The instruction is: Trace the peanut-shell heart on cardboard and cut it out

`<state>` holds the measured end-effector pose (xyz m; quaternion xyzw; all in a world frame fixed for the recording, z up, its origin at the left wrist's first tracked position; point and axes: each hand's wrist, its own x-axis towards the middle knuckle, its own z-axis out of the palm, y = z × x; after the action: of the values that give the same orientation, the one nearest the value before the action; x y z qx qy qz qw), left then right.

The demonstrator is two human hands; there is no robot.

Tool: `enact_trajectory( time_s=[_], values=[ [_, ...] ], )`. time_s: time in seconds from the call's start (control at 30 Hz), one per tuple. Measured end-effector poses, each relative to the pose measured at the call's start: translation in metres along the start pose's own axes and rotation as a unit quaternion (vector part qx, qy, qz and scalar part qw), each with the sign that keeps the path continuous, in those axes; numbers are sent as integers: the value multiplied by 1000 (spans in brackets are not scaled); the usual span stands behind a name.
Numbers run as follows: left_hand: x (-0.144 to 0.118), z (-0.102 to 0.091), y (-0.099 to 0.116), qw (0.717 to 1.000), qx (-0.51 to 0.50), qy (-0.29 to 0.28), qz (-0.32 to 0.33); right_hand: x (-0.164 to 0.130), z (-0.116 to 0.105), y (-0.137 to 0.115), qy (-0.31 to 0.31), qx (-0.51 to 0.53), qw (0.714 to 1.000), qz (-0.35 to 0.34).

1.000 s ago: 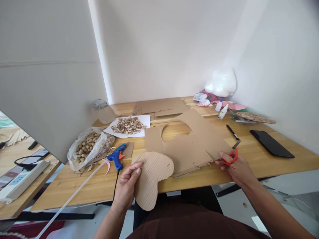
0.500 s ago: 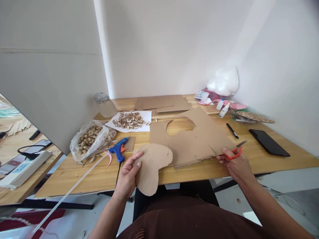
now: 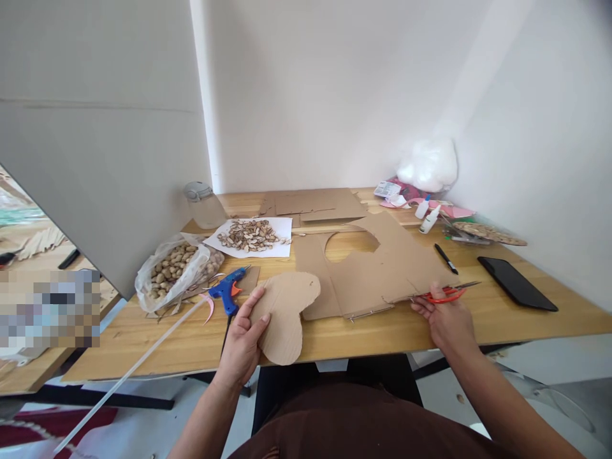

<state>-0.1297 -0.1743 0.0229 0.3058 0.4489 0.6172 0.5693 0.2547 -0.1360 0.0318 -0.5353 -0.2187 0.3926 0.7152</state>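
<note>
My left hand point(image 3: 243, 341) grips a heart-shaped piece of corrugated cardboard point(image 3: 285, 315) at the table's front edge, thumb on top. My right hand point(image 3: 442, 319) holds red-handled scissors point(image 3: 445, 293) lying flat on the table beside a large cardboard sheet point(image 3: 382, 268) with a heart-shaped hole cut out. The scissors' blades look shut and point right. A blue hot-glue gun point(image 3: 228, 290) lies just left of the cut-out heart.
A bag of pistachios point(image 3: 174, 271) and a paper with shells point(image 3: 251, 234) sit at left; a jar point(image 3: 203, 205) behind. More cardboard point(image 3: 310, 203), glue bottles point(image 3: 428, 215), a pen point(image 3: 445, 258), a black phone point(image 3: 516, 274) and a white bag point(image 3: 430, 162) lie farther off. A grey divider panel point(image 3: 95, 146) stands left.
My right hand lowered the scissors from tilted upright to flat on the table. My left hand tilted the cardboard heart slightly and shifted it a little rightward.
</note>
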Motion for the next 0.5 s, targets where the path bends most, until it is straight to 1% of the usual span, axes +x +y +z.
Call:
enact_trajectory(
  time_s=[0.13, 0.23, 0.3, 0.37, 0.43, 0.5],
  values=[
    [0, 2, 2, 1000, 12, 6, 3, -4, 21, 8, -12, 32, 999, 37],
    [0, 3, 3, 1000, 24, 13, 12, 1, 26, 6, 2, 64, 996, 64],
    [0, 1, 3, 1000, 29, 11, 3, 6, 24, 1, 5, 75, 996, 48],
    [0, -1, 2, 1000, 25, 6, -11, 9, 20, -10, -5, 81, 997, 9],
    [0, -2, 1, 1000, 12, 3, -24, 11, 16, -26, -24, 75, 997, -26],
    [1, -2, 1, 999, -5, 9, -34, 12, 14, -46, -44, 46, 997, -49]
  ],
)
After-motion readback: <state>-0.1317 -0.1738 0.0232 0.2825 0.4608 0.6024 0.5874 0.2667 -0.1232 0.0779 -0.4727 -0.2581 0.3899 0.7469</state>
